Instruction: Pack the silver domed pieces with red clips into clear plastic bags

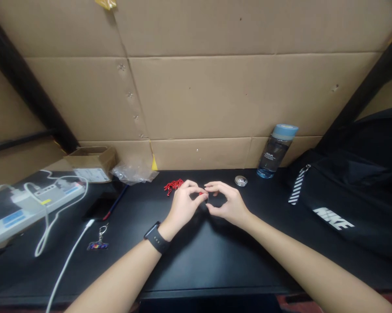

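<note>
Above the middle of the black table [196, 256], my left hand [185, 202] pinches a small red piece [200, 193] between thumb and forefinger. Facing it, my right hand [227, 204] has its thumb and fingers curved around a thin, small item beside the red piece; what it grips is too small to make out. The fingertips of both hands nearly meet. A pile of red cords [173, 186] lies just behind my left hand. A round silvery object [240, 181] sits behind my right hand.
A blue-capped bottle [271, 152] and a black bag [352, 195] stand right. Left are a white power strip [29, 213] with cables, an open cardboard box [91, 163], a plastic bag [134, 172], a dark phone [100, 208] and a keychain [98, 245]. Cardboard [196, 100] lines the back.
</note>
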`<state>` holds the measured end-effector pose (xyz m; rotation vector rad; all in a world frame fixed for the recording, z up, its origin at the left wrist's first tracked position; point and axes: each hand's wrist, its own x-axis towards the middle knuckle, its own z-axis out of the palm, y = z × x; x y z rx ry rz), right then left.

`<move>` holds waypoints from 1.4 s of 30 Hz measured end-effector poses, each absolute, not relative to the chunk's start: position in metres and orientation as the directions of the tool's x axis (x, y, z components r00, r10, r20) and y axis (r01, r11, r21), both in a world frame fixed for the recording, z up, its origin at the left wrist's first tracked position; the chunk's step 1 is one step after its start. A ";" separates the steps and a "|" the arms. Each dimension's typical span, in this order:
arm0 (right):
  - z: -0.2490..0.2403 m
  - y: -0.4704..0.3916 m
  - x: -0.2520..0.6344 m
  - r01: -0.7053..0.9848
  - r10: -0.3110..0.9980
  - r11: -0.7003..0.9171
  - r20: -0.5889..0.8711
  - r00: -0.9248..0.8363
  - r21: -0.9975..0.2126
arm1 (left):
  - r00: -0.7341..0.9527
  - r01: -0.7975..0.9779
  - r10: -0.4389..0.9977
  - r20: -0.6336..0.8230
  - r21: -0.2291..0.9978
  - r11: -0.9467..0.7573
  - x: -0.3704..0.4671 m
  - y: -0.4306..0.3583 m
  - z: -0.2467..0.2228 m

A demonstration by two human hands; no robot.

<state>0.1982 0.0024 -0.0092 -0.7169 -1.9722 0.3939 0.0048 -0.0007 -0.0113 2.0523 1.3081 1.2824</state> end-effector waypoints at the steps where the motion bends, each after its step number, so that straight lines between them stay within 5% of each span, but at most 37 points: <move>1: -0.009 0.003 0.198 0.325 0.629 0.777 0.691 -0.355 -0.540 | 0.138 0.465 0.866 0.481 0.741 -0.485 0.005 0.001 -0.013; 5: -0.008 0.003 0.197 0.334 0.651 0.756 0.697 -0.300 -0.563 | 0.179 0.389 0.857 0.482 0.766 -0.512 0.002 0.003 -0.013; 13: -0.006 0.001 0.200 0.334 0.691 0.722 0.656 -0.304 -0.606 | 0.334 0.511 0.810 0.481 0.630 -0.585 -0.006 -0.004 0.005; 42: -0.004 -0.001 0.198 0.328 0.643 0.765 0.676 -0.360 -0.554 | 0.341 0.727 0.780 0.524 0.379 -0.573 -0.004 -0.006 -0.005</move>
